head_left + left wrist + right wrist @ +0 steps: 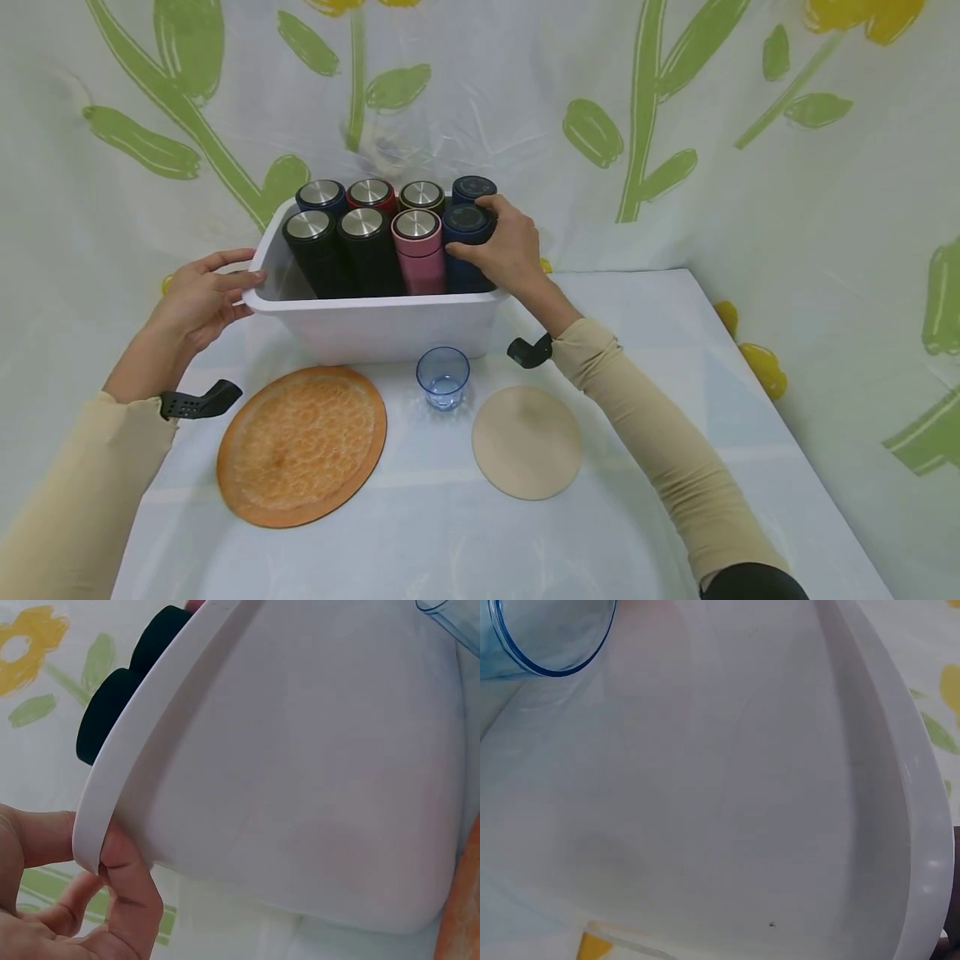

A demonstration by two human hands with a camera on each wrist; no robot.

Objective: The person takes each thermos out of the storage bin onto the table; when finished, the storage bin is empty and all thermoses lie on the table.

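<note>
A white plastic tub [375, 329] holds several thermos bottles standing in two rows. My left hand [206, 296] pinches the tub's rim at its left corner; in the left wrist view, the thumb and fingers [133, 900] clasp that rim from both sides. With my right hand [506, 246] I grip the front dark blue thermos [467, 262] near its cap, at the tub's right end. Beside it stands a pink thermos [420, 262], then black ones [371, 258] further left. Behind are bottles with blue, red and other caps. The right wrist view shows mostly the tub's outer wall [727, 787].
A clear blue glass [442, 379] stands close in front of the tub. On the white table lie a round, orange-brown bread-patterned mat [303, 450] at left and a plain beige disc [527, 443] at right. A flower-patterned sheet [480, 108] hangs behind.
</note>
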